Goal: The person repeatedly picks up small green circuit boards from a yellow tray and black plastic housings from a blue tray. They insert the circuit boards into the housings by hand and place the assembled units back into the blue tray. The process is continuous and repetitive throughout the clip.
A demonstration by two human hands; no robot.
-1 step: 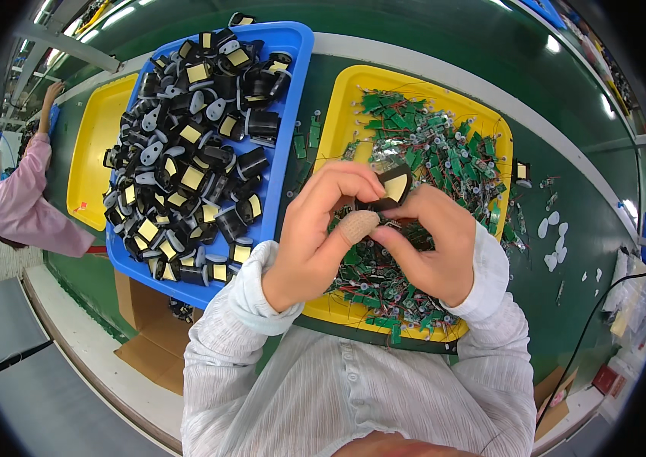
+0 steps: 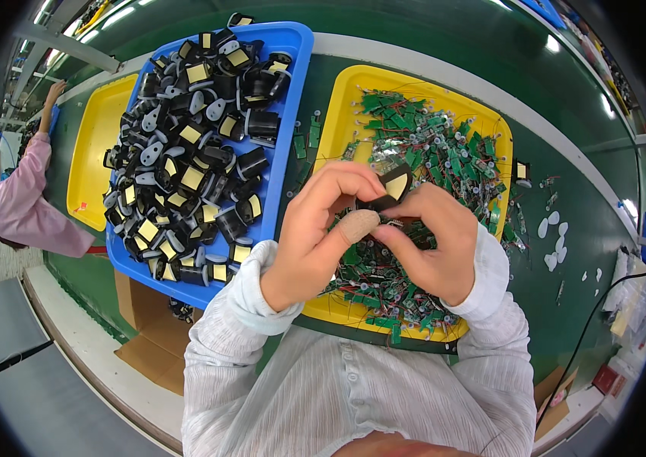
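Note:
Over the right-hand yellow tray (image 2: 507,129), my left hand (image 2: 315,228) is closed around a small black plastic housing (image 2: 390,190) with a pale yellow pad on its side. A tan finger cover wraps the left thumb. My right hand (image 2: 433,244) is at the housing's lower right edge, its index finger and thumb drawn together. A small dark bit shows between them, too hidden to name. Beneath both hands lies a heap of green circuit boards (image 2: 403,160) with thin wires.
To the left stands a blue tray (image 2: 296,84) heaped with similar black housings. Beyond it are another yellow tray (image 2: 94,145) and a person in a pink sleeve (image 2: 33,206). White oval pieces (image 2: 551,240) lie on the green table at right. A cardboard box (image 2: 151,343) is below the blue tray.

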